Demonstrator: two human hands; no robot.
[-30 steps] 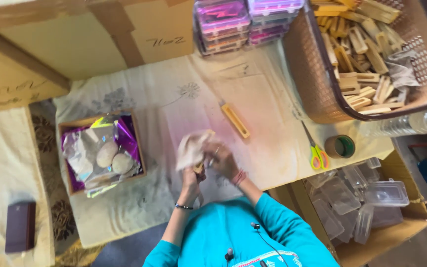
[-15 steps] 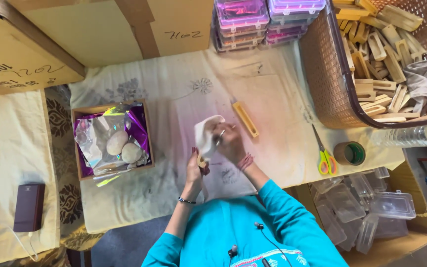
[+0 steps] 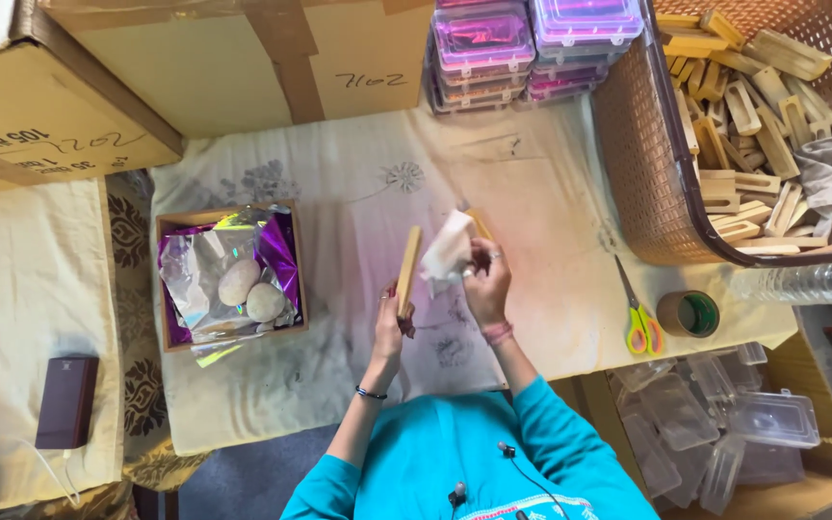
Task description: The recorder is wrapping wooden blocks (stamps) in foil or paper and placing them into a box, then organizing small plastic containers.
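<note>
A wooden stick (image 3: 407, 271) is pinched upright at its lower end by the left hand (image 3: 388, 327) — a white cloth (image 3: 448, 254) is gripped in the right hand's (image 3: 486, 286) closed fingers, just beside the stick.

Two taped brown cardboard boxes (image 3: 243, 58) far left w/ handwritten marks, stacked pink-lidded clear plastic cases (image 3: 532, 43) far centre, empty clear cases (image 3: 724, 424) near right, dark maroon box (image 3: 66, 402) near left.

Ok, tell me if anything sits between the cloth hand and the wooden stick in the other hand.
Nothing visible does. The left hand holds the wooden stick upright; the right hand holds the white cloth beside it, with only the bare table cover showing in the gap.
</note>
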